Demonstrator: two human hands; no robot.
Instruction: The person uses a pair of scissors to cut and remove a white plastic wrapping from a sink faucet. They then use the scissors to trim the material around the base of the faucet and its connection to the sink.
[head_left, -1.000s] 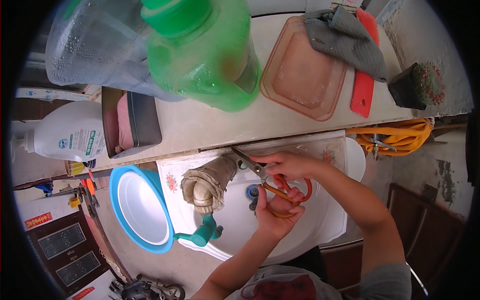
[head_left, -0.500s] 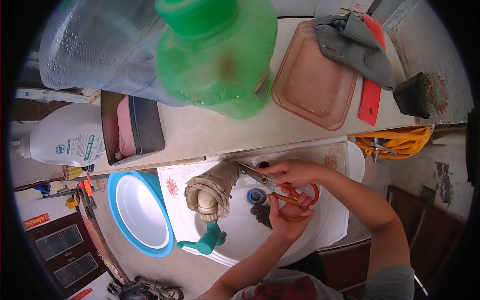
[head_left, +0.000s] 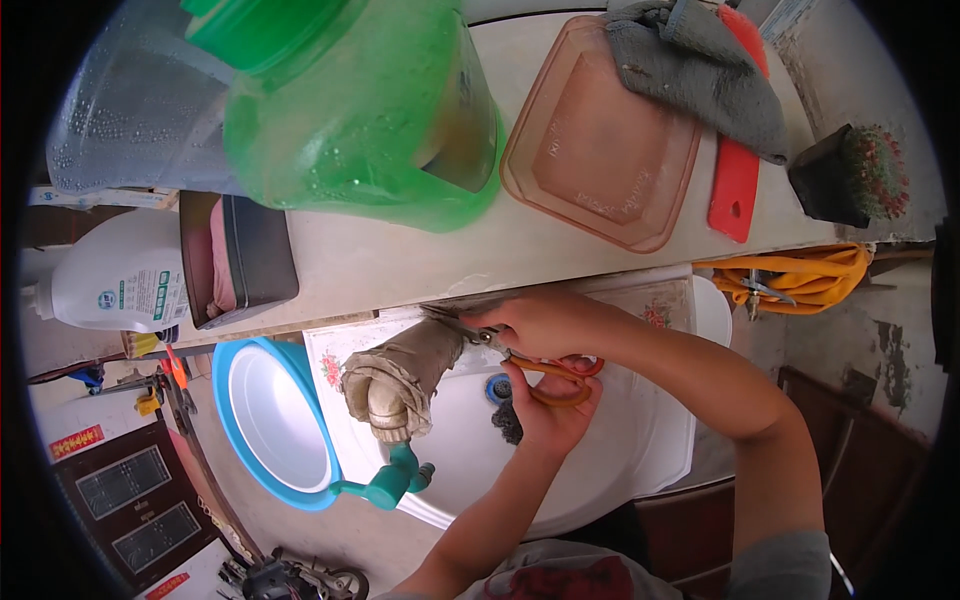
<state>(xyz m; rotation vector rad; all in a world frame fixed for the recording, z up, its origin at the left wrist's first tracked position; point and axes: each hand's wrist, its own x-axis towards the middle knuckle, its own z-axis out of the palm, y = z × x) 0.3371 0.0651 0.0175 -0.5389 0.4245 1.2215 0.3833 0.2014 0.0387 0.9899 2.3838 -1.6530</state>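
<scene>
A pair of scissors (head_left: 548,368) with orange and red handles is held over the white sink (head_left: 590,455). My left hand (head_left: 552,412) is closed around the lower handle. On the upper side, my right hand (head_left: 540,325) wraps over the pivot and the handle; its index finger reaches along the blades. The blade tips meet the base of a tap pipe wrapped in brown cloth (head_left: 405,375), so their ends are hidden. A teal tap spout with a lever (head_left: 395,480) sticks out of the wrapping. Dark scouring mesh (head_left: 508,424) lies beside the blue-rimmed drain (head_left: 497,389).
Along the ledge behind stand a large green bottle (head_left: 350,120), a dark box with pink cloth (head_left: 240,262), a white jug (head_left: 115,270), a pinkish tray (head_left: 605,140), a grey cloth (head_left: 700,80) and a potted plant (head_left: 845,178). A blue-rimmed basin (head_left: 280,420) sits left of the sink.
Both hands and the scissors have moved up and to the left, bringing the right fingers close to the base of the wrapped pipe. My view has shifted slightly.
</scene>
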